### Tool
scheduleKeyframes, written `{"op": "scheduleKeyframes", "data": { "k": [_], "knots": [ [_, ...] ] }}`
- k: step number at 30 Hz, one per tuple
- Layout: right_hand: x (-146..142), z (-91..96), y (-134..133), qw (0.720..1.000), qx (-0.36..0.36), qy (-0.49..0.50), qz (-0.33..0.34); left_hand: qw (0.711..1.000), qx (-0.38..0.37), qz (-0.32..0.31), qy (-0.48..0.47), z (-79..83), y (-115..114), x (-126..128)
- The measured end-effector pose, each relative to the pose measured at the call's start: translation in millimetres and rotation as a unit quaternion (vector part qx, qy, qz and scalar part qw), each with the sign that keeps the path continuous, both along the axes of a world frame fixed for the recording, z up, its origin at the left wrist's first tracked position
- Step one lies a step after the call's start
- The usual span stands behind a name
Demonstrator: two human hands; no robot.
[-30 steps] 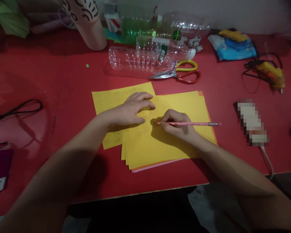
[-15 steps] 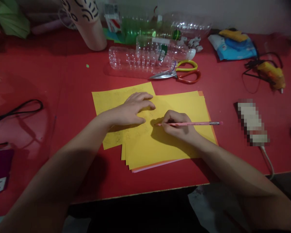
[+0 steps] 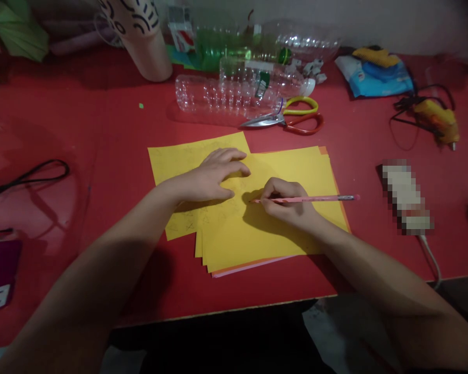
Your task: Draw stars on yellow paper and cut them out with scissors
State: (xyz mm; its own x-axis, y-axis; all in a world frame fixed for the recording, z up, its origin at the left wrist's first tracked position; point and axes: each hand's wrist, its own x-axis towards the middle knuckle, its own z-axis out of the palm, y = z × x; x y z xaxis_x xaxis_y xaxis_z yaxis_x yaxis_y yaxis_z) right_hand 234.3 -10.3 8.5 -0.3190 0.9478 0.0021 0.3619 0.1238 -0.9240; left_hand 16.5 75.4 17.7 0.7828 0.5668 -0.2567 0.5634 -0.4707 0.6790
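Yellow paper, several sheets, overlapping on a red tabletop (image 3: 120, 124). Top sheet (image 3: 237, 239) sits right of centre, fanned edges of more yellow below it; orange sheet (image 3: 323, 150) and pink sheet (image 3: 234, 271) peek out underneath. Another yellow sheet (image 3: 171, 166) sticks out at left, faint pencil-like marks on it, too small to read.

Right hand (image 3: 287, 201): fingers closed in a writing grip on a pink pencil (image 3: 320, 198), near the point. Pencil runs almost level across the view, eraser end to the right; tip at the top sheet, in the hand's shadow, exact contact can't tell. Left hand (image 3: 220, 174): palm down on the paper, fingers loosely spread and slightly bent, resting rather than gripping, left of the pencil tip.

Behind the paper: scissors (image 3: 283, 120), one yellow and one red handle, blades slightly apart, just beside a clear plastic bottle (image 3: 203, 96) lying on its side. Tumbler (image 3: 152, 59) upright, back left. Right side: yellow glue gun (image 3: 437, 120) with dark cord, blue packet (image 3: 386, 80) behind it, pixelated device (image 3: 407, 197) with white cable (image 3: 431, 254). Black cord (image 3: 35, 177), far left.
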Motion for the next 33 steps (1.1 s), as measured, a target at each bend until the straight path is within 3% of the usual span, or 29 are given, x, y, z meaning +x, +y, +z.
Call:
{"op": "scheduleKeyframes", "data": {
  "k": [23,33],
  "knots": [
    [-3.2,1.3,-2.9,0.999,-0.049,-0.010,0.002,1.000,0.010,-0.004,-0.002,-1.4,0.5,-0.5],
    [-4.3,-1.3,-3.4,0.999,-0.038,-0.001,0.003,1.000,0.009,-0.001,-0.021,-3.5,0.4,-2.4]
  ]
}}
